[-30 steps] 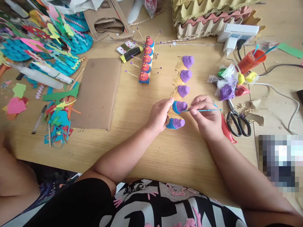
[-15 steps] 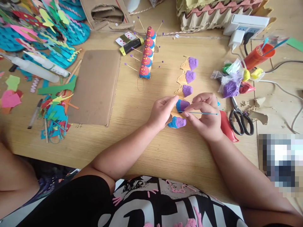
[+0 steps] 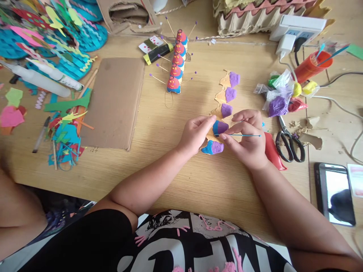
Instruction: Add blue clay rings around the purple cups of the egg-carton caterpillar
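Note:
A strip of egg carton cups (image 3: 221, 97) runs up the table, its bumps covered in purple; the two nearest bumps also carry blue. My left hand (image 3: 196, 133) pinches the strip's left side near those two bumps. Between the thumb and fingers of my right hand (image 3: 246, 136) is a thin blue stick (image 3: 249, 135), its inner tip at the second bump from the near end. Farther back stands a red and blue caterpillar (image 3: 176, 66) with smiling faces and purple-tipped sticks on both sides.
Left are a cardboard sheet (image 3: 115, 102), paper scraps (image 3: 66, 134) and glue bottles (image 3: 39, 80). Right are scissors (image 3: 288, 141), bagged clay (image 3: 279, 98), an orange cup (image 3: 310, 68), a power strip (image 3: 297, 28) and a phone (image 3: 336, 192). Another person's arm (image 3: 19, 211) rests at lower left.
The carton strip's far end has shifted slightly right and down. Both hands keep nearly the same place and hold. The phone at the right now shows clearly.

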The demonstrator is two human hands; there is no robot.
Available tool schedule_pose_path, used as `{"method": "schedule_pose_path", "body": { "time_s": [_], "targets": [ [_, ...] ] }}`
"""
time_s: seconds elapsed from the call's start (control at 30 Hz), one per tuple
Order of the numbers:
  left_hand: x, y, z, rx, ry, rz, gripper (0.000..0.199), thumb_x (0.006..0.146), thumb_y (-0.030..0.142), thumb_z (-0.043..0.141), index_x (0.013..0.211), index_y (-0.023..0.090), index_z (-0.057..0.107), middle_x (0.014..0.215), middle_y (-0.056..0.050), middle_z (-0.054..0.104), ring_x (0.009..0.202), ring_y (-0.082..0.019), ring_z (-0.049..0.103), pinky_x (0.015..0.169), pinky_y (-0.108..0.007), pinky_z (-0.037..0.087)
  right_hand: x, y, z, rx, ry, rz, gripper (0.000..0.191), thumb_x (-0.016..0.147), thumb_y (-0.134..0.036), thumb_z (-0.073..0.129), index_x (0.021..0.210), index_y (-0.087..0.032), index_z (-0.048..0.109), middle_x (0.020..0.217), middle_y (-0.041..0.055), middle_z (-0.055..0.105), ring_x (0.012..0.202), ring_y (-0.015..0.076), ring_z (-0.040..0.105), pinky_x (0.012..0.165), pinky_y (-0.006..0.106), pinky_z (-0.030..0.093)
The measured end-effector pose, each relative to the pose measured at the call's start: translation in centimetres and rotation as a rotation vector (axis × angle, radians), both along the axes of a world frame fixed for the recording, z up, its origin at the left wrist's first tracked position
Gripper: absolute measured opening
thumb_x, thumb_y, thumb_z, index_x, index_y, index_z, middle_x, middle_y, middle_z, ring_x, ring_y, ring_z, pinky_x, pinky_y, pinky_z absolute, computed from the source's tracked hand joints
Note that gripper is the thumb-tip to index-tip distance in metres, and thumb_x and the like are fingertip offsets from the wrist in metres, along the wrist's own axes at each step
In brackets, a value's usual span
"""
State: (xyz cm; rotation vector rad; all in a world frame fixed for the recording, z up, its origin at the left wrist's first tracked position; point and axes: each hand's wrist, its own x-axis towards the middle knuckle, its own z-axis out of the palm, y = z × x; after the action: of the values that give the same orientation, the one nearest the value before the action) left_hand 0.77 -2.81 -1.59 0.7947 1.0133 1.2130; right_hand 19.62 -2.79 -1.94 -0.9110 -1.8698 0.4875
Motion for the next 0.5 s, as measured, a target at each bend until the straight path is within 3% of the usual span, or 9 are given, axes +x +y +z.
{"method": "schedule_pose_path", "body": {
  "time_s": [0.27,0.5],
  "targets": [
    [-0.20,-0.17,-0.61,0.074,0.088,-0.048,0.037,0.096,0.055,0.079,0.083,0.022,0.086,0.082,-0.002,0.085,0.085,-0.019,0.081,0.077,-0.028,0.060,0.04,0.16,-0.48,0.087,-0.037,-0.040,0.014,0.098,-0.040,0.086,0.095,-0.030,0.077,0.117,0.0080,0.066,0.113,0.0304,0.071,0.103,0.059,0.063],
    [-0.33,-0.23,-0.57,0.101,0.112,-0.038,0.038,0.097,0.054,0.079,0.079,0.021,0.084,0.078,-0.001,0.082,0.079,-0.017,0.078,0.076,-0.027,0.058,-0.06,0.16,-0.48,0.099,0.005,0.014,0.010,0.097,-0.034,0.087,0.097,-0.030,0.077,0.117,0.0065,0.065,0.111,0.0284,0.071,0.101,0.055,0.062]
  ]
}}
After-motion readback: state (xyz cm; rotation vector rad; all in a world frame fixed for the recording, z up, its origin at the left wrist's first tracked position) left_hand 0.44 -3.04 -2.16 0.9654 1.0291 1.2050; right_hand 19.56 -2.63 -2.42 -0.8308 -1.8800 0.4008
